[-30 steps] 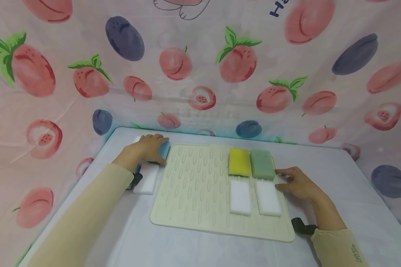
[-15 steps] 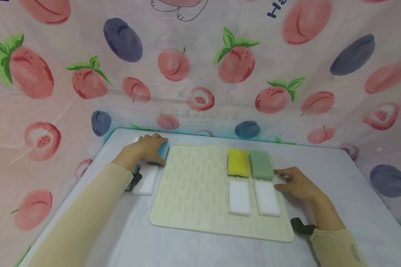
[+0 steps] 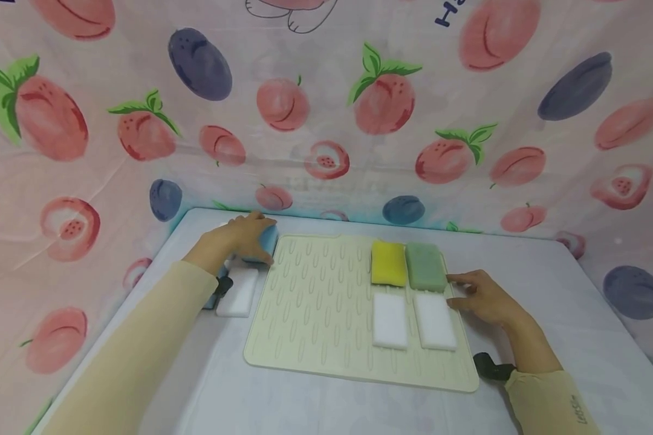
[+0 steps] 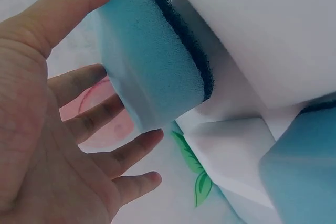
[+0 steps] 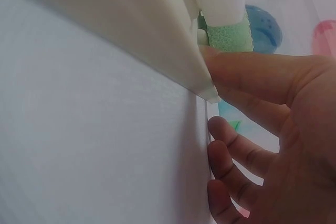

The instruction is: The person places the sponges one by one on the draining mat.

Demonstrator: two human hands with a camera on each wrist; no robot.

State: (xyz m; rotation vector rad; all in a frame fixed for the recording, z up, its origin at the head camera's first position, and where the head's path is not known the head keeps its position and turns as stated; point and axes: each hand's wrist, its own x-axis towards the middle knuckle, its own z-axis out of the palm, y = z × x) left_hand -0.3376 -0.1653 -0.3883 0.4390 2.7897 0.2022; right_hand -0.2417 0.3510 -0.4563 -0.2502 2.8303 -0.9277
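Observation:
At the table's back left, my left hand [image 3: 246,237] pinches a blue sponge [image 3: 268,241] between thumb and fingers. The left wrist view shows its dark scouring layer; the sponge [image 4: 152,51] is tilted there. My right hand [image 3: 485,296] rests at the right edge of a cream ridged mat [image 3: 315,302], its thumb and index finger extended to the rim. Beside those fingertips lie a green sponge [image 3: 427,266] and a white sponge [image 3: 435,321]. A yellow sponge [image 3: 389,263] and another white sponge [image 3: 390,321] lie further left on the mat.
Left of the mat lies a white sponge [image 3: 237,293], with another blue sponge [image 3: 211,301] partly hidden behind the left wrist. A fruit-print cloth [image 3: 326,121] hangs behind the white-covered table [image 3: 283,405].
My left hand and the blue sponge have shifted slightly right and up in the head view. The right hand stays at the mat's edge.

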